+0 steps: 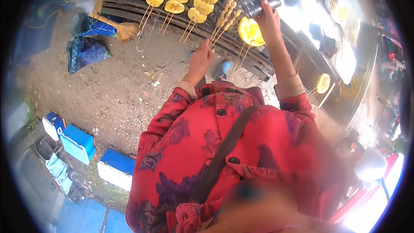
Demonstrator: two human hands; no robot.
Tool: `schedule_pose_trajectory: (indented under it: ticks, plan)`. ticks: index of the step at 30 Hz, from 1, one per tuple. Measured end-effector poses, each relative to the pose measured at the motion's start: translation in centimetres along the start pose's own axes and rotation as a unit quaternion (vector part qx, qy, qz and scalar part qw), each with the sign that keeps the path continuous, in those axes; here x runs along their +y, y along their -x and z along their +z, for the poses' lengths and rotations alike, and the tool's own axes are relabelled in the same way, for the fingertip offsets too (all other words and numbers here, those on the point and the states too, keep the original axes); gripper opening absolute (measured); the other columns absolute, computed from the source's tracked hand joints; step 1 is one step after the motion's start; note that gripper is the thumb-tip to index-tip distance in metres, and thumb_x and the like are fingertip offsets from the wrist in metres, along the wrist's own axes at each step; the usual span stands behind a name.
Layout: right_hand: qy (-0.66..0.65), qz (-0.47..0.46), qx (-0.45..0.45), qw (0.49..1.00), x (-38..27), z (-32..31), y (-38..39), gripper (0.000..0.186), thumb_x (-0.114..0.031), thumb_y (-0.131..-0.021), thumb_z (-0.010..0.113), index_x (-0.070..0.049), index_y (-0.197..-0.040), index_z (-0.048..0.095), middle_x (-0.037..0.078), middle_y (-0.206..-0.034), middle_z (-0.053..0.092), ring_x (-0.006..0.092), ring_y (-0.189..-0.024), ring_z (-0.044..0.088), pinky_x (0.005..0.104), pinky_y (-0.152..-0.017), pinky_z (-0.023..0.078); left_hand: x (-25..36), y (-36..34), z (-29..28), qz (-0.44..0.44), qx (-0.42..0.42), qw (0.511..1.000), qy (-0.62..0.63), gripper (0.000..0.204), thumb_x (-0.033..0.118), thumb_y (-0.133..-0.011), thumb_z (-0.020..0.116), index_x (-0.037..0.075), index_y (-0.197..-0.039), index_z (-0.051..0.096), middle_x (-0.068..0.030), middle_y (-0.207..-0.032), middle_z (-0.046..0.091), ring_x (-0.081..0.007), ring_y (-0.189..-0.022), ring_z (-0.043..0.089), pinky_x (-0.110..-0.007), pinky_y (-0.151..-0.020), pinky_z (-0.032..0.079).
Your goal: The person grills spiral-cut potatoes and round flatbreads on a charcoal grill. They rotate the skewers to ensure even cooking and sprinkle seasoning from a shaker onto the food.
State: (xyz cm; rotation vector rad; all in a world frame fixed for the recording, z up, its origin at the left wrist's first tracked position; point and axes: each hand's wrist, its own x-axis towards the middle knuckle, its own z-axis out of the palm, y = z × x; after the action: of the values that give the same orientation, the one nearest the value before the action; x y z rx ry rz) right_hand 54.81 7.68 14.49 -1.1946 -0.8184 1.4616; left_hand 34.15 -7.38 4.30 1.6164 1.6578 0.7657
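Note:
My left hand [200, 62] is closed around the thin sticks of a few skewers, at the near edge of the grill [129, 6]. Small browned pieces, perhaps meat, are threaded on these skewers [226, 16]. Gripped in my right hand [270, 22] is a silvery metal shaker [258, 3], tipped sideways close to the skewers' far ends. Whether anything falls from it cannot be made out. Under my right wrist lies a bright yellow round food piece [251, 31] on sticks. Left of my left hand, skewers of yellow slices [197, 15] rest across the grill.
A straw broom [125, 30] and a blue patterned bag [88, 54] are at the left. Behind on the dirt ground stand blue and white cool boxes [77, 142]. A cart edge [368, 77] curves along the right, with another skewered yellow piece [323, 83] near it.

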Motion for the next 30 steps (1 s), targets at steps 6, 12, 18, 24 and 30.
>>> schedule_pose_trajectory:
  ticks: [6, 12, 18, 24, 30]
  plan:
    - [0.004, -0.023, -0.06, 0.998, -3.9, -0.2, -0.2, 0.041, -0.031, -0.087, 0.059, 0.0, -0.11, 0.045, 0.008, -0.098, 0.056, 0.0163, -0.088, 0.059, 0.0313, -0.078, 0.05, 1.5, -1.2, -2.5, -0.193, -0.199, 0.895, 0.349, 0.031, 0.02, -0.092, 0.044, 0.007, -0.12, 0.048, -0.0041, -0.071, 0.054, -0.0139, -0.043, 0.042, -0.027, -0.04, 0.033]
    - [-0.053, 0.002, -0.058, 0.997, -4.7, 3.2, -0.1, 0.043, -0.031, -0.084, 0.063, 0.0, -0.109, 0.047, 0.008, -0.099, 0.057, 0.0147, -0.087, 0.059, 0.0305, -0.078, 0.049, 1.9, -1.5, -3.0, -0.283, -0.26, 0.794, 0.471, 0.028, 0.022, -0.095, 0.04, 0.01, -0.119, 0.05, 0.004, -0.066, 0.045, -0.0006, -0.044, 0.025, -0.017, -0.038, 0.019]
    - [-0.054, -0.007, -0.115, 0.992, -2.4, 0.4, -3.5, 0.045, -0.028, -0.083, 0.066, 0.002, -0.11, 0.046, 0.008, -0.099, 0.057, 0.0151, -0.09, 0.059, 0.0318, -0.079, 0.049, 1.2, -1.4, -2.3, -0.258, -0.249, 0.813, 0.459, 0.028, 0.024, -0.096, 0.041, 0.01, -0.119, 0.049, 0.0027, -0.067, 0.047, -0.0012, -0.045, 0.028, -0.017, -0.039, 0.022]
    - [-0.003, -0.026, 0.024, 0.999, 0.8, 0.6, -2.3, 0.049, -0.032, -0.081, 0.066, 0.0, -0.11, 0.046, 0.008, -0.1, 0.056, 0.016, -0.089, 0.058, 0.03, -0.077, 0.048, 1.0, -1.0, -1.4, -0.229, -0.214, 0.844, 0.436, 0.029, 0.023, -0.093, 0.048, 0.009, -0.118, 0.049, 0.0001, -0.07, 0.053, -0.0024, -0.047, 0.038, -0.018, -0.04, 0.028]
    - [-0.064, 0.014, 0.018, 0.998, 0.9, 0.8, -0.2, 0.059, -0.034, -0.076, 0.072, 0.002, -0.115, 0.045, 0.011, -0.108, 0.054, 0.0179, -0.095, 0.057, 0.0323, -0.083, 0.049, 0.3, -0.2, 0.3, -0.143, -0.11, 0.952, 0.248, 0.034, 0.024, -0.09, 0.052, 0.005, -0.118, 0.048, -0.0051, -0.069, 0.055, -0.0108, -0.05, 0.049, -0.026, -0.045, 0.039]
